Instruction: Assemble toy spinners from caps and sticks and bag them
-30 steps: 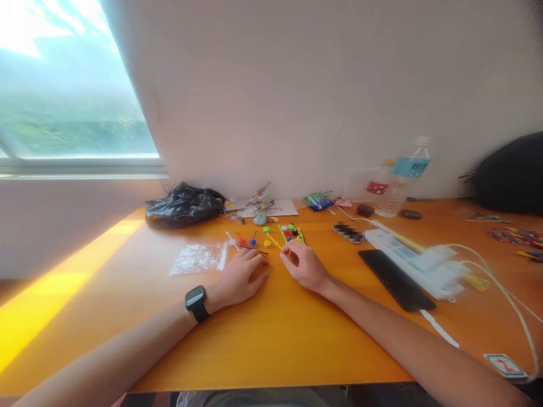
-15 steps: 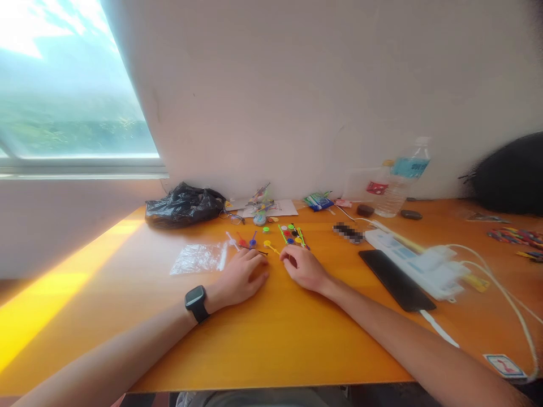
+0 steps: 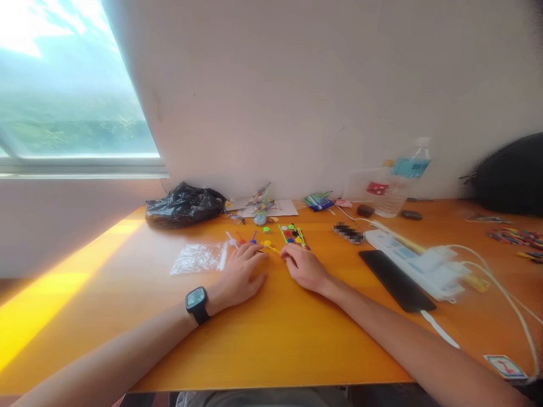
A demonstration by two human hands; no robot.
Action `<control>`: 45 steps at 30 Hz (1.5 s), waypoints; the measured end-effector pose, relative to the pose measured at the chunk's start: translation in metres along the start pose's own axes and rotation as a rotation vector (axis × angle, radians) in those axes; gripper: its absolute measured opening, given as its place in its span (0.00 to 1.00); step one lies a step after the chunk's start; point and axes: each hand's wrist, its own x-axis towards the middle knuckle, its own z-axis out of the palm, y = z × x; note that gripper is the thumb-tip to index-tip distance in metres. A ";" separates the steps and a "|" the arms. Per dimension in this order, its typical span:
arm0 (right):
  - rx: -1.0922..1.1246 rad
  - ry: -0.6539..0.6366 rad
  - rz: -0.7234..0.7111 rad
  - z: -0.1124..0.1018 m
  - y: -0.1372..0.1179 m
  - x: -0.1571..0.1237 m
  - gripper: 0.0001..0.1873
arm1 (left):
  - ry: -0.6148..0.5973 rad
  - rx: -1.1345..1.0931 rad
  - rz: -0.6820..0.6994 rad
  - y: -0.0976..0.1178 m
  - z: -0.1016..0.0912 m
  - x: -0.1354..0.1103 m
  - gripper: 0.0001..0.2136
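My left hand [image 3: 242,277], with a black watch [image 3: 196,299] on its wrist, lies palm down on the table, fingers stretched out. Just by its fingertips are small plastic pieces with thin stems: a blue piece [image 3: 253,237], a red piece [image 3: 241,238] and a white piece [image 3: 231,239]. A dark thin stick is partly hidden under those fingers. My right hand [image 3: 305,267] is closed, thumb and forefinger pinched at the stem end of a yellow piece [image 3: 268,244] with a round head. Behind its knuckles lies a cluster of coloured discs and sticks [image 3: 294,233].
A clear plastic bag [image 3: 197,258] lies left of my left hand. Farther back are a black bag [image 3: 184,204], papers and a blue-green packet [image 3: 319,201]. To the right are a phone [image 3: 396,280], a white power strip [image 3: 418,263], cables and bottles [image 3: 392,192].
My left fingers have moved slightly forward, covering more of the dark stick and reaching closer to the blue and red pieces. My right hand has barely moved.
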 end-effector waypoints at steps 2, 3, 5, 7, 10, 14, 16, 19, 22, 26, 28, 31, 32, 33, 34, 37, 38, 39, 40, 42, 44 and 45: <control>-0.002 -0.014 -0.015 -0.001 -0.002 0.000 0.12 | -0.020 0.009 -0.007 0.000 0.000 0.000 0.18; -0.002 -0.011 -0.018 -0.001 -0.003 0.000 0.12 | -0.025 0.010 -0.011 0.000 0.000 0.000 0.17; -0.004 0.012 -0.016 -0.001 -0.003 -0.001 0.11 | -0.023 0.013 -0.022 0.000 0.000 -0.001 0.14; -0.018 0.047 -0.001 0.000 -0.002 -0.001 0.09 | -0.012 0.019 -0.032 0.000 0.001 -0.001 0.11; -0.066 0.073 0.043 0.000 -0.001 0.000 0.07 | 0.007 0.032 -0.040 0.000 0.002 0.000 0.08; -0.091 0.023 0.052 -0.001 -0.001 0.000 0.08 | 0.020 0.087 -0.079 0.001 0.000 -0.001 0.05; -0.079 0.003 0.042 -0.002 -0.003 -0.001 0.09 | 0.015 0.117 -0.103 0.002 -0.001 -0.001 0.06; -0.062 -0.007 0.025 -0.003 -0.005 -0.001 0.09 | 0.005 0.147 -0.131 0.003 -0.001 -0.001 0.07; -0.045 -0.012 0.002 -0.003 -0.005 -0.002 0.09 | 0.006 0.158 -0.145 0.002 0.000 -0.002 0.08; -0.010 -0.012 -0.027 -0.002 -0.004 -0.003 0.10 | 0.023 0.159 -0.150 0.000 0.002 -0.003 0.17; 0.009 -0.019 -0.039 -0.002 -0.004 -0.003 0.10 | 0.030 0.161 -0.151 -0.001 0.003 -0.004 0.22; 0.028 -0.036 -0.047 -0.002 -0.007 -0.003 0.10 | 0.026 0.154 -0.143 -0.002 0.004 -0.004 0.25; 0.033 -0.040 -0.050 -0.002 -0.008 -0.004 0.10 | 0.024 0.150 -0.137 -0.002 0.004 -0.004 0.25; 0.039 -0.044 -0.054 -0.002 -0.009 -0.004 0.10 | 0.021 0.146 -0.130 -0.003 0.004 -0.004 0.24; 0.044 -0.049 -0.060 -0.002 -0.009 -0.004 0.10 | 0.017 0.142 -0.123 -0.003 0.004 -0.004 0.23; 0.058 -0.058 -0.077 -0.002 -0.010 -0.005 0.10 | 0.005 0.137 -0.112 -0.003 0.004 -0.003 0.21; 0.060 -0.058 -0.082 -0.002 -0.010 -0.005 0.10 | -0.001 0.136 -0.113 -0.002 0.004 -0.003 0.20; 0.060 -0.056 -0.085 -0.002 -0.009 -0.005 0.10 | -0.006 0.136 -0.114 -0.002 0.003 -0.003 0.19; 0.060 -0.053 -0.087 -0.002 -0.009 -0.005 0.10 | -0.010 0.136 -0.116 -0.001 0.003 -0.003 0.19; 0.065 -0.042 -0.084 -0.002 -0.008 -0.005 0.10 | -0.011 0.140 -0.117 0.000 0.002 -0.003 0.17; 0.082 -0.019 -0.081 -0.001 -0.008 -0.004 0.10 | 0.000 0.145 -0.112 0.001 0.002 -0.003 0.16; 0.094 -0.004 -0.082 -0.002 -0.008 -0.004 0.10 | 0.006 0.145 -0.107 0.001 0.002 -0.003 0.16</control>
